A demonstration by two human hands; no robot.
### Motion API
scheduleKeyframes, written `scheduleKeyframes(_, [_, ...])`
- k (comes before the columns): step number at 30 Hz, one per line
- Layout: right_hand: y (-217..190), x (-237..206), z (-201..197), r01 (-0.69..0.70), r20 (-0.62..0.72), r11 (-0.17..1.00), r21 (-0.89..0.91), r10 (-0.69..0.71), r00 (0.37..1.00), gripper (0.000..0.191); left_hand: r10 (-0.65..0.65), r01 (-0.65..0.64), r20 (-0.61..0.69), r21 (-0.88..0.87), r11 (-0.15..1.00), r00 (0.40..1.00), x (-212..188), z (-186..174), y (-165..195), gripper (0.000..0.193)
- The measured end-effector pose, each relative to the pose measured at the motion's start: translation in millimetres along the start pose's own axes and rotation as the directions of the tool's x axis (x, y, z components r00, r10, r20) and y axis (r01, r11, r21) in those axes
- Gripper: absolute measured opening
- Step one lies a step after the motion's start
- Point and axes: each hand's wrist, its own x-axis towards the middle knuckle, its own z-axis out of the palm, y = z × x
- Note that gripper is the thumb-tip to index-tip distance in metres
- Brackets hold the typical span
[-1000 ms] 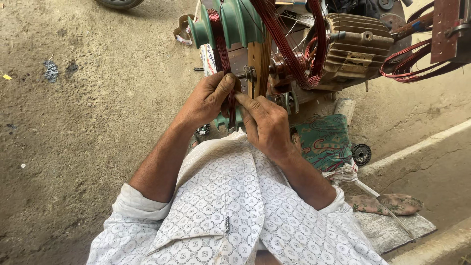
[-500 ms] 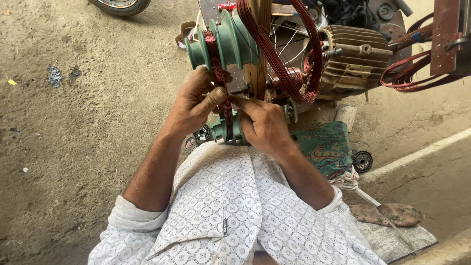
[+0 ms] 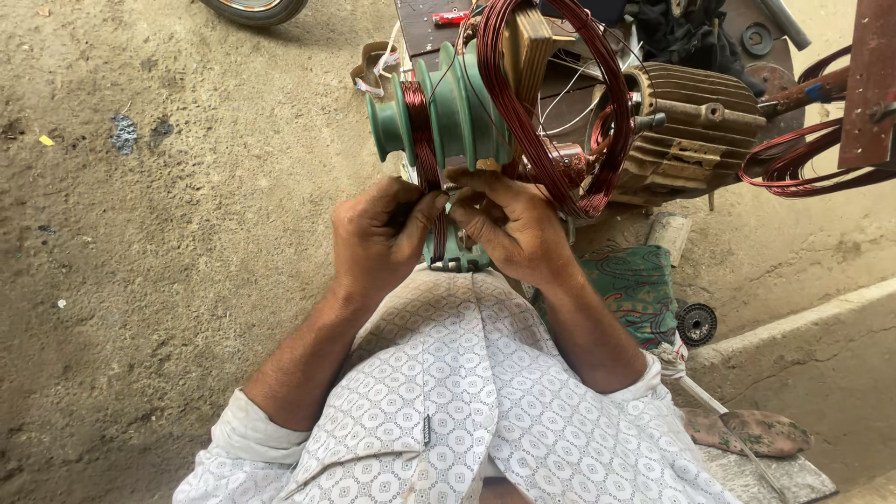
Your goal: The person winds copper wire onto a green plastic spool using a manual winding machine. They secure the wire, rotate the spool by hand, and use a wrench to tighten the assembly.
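Note:
A green stepped winding former (image 3: 446, 105) stands in front of me, with dark red copper wire (image 3: 422, 131) wound in one of its grooves. My left hand (image 3: 378, 238) pinches the wire coil at the former's lower edge. My right hand (image 3: 511, 227) grips the same coil from the right, fingers curled against the former. Both hands touch each other at the fingertips. A larger loose loop of copper wire (image 3: 560, 112) hangs over the former's right side.
A ribbed grey motor housing (image 3: 695, 126) lies at the right, with more copper loops (image 3: 793, 173) beyond it. A patterned green cloth (image 3: 639, 285) and a small black wheel (image 3: 696, 324) lie by my right arm. A tyre (image 3: 252, 7) shows at the top. Dirt ground spreads left.
The view has tilted, so the former sits lower and fuller in view. My hands have shifted lower on the former and closed together on the coil.

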Motion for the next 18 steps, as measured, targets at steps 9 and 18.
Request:
scheduleKeyframes(9, [3.8, 4.5, -3.7, -0.163, 0.091, 0.905, 0.393, 0.138, 0.986, 0.029, -0.029, -0.012, 0.113, 0.351, 0.936, 0.993, -7.6, -8.1, 43.1, 0.014])
scheduleKeyframes(18, [16.6, -13.9, -21.2, 0.011, 0.124, 0.98, 0.197, -0.036, 0.992, 0.021, 0.003, -0.047, 0.157, 0.276, 0.96, 0.988, -4.2, 15.1, 41.2, 0.016])
